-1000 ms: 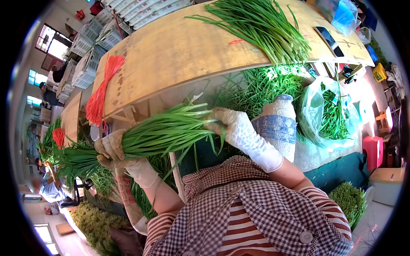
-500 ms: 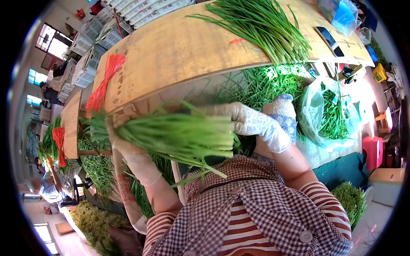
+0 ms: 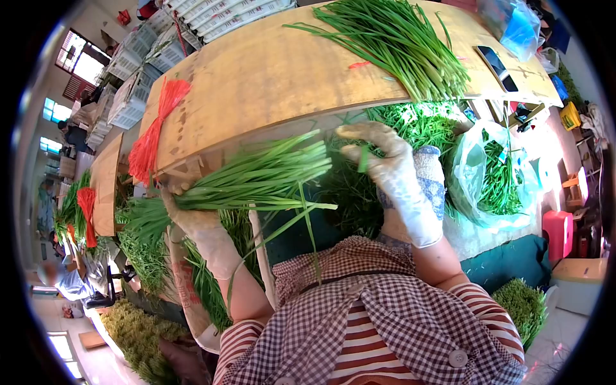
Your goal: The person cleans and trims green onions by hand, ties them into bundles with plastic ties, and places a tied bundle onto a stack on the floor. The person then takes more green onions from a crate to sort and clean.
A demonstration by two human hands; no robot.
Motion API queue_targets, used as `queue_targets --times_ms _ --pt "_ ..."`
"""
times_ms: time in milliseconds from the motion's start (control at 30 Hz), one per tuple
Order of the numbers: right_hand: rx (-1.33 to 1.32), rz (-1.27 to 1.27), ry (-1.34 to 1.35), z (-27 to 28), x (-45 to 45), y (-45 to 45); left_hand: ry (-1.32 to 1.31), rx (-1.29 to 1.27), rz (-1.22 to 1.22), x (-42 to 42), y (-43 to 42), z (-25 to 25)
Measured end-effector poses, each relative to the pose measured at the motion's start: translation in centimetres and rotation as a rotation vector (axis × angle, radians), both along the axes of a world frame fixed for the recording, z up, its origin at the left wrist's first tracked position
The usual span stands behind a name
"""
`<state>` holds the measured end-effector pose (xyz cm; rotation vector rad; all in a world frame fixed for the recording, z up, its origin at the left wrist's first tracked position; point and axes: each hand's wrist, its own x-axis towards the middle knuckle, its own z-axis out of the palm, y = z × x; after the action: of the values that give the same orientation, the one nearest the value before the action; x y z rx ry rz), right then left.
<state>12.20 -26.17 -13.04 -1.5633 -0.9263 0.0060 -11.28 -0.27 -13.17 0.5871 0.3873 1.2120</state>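
Observation:
My left hand [image 3: 192,221], in a pale glove, is closed around a bunch of garlic chives [image 3: 256,176] held level in front of my lap. The pale cut ends point right and the leafy tips hang left beyond the hand. A few loose stalks droop from the bunch toward my checked apron. To the right of the cut ends is my gloved right hand [image 3: 391,170], its thumb and forefinger apart. A short piece of green leaf [image 3: 364,158] shows against its fingers; whether it clings or is caught there I cannot tell.
On the wooden table [image 3: 244,83] lie a larger pile of chives [image 3: 398,48], red ties [image 3: 157,131] and a phone [image 3: 495,67]. Loose greens [image 3: 417,122] are heaped below its edge. A clear bag of greens [image 3: 491,173] stands right. Another person [image 3: 74,276] sits at far left.
My right hand has moved away from the cut ends, up and right, and its fingers have parted. The bunch, blurred before, is now steadier and its cut ends tilt upward.

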Motion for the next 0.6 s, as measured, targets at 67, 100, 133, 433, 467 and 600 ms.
queue_targets --times_ms 67,100,133,433,467,600 --pt "-0.079 0.064 -0.188 -0.2 -0.5 1.7 -0.024 -0.057 -0.059 1.2 -1.7 0.9" --pt "-0.081 0.160 -0.185 -1.5 -0.6 2.7 -0.038 -0.082 -0.090 1.7 -2.2 1.3" --pt "-0.121 0.067 -0.322 -2.0 -0.7 3.1 -0.064 -0.082 -0.075 1.8 -2.1 1.0" --pt "0.111 0.148 0.843 -1.9 1.0 1.0 -0.074 -0.145 -0.027 0.0 -1.1 0.3" --pt "0.016 0.123 0.883 -1.4 0.1 1.4 -0.118 -0.081 -0.055 0.3 -0.9 -0.1" --pt "-0.073 0.226 0.919 0.1 -0.8 2.0 -0.243 0.046 -0.099 1.2 -0.7 0.0"
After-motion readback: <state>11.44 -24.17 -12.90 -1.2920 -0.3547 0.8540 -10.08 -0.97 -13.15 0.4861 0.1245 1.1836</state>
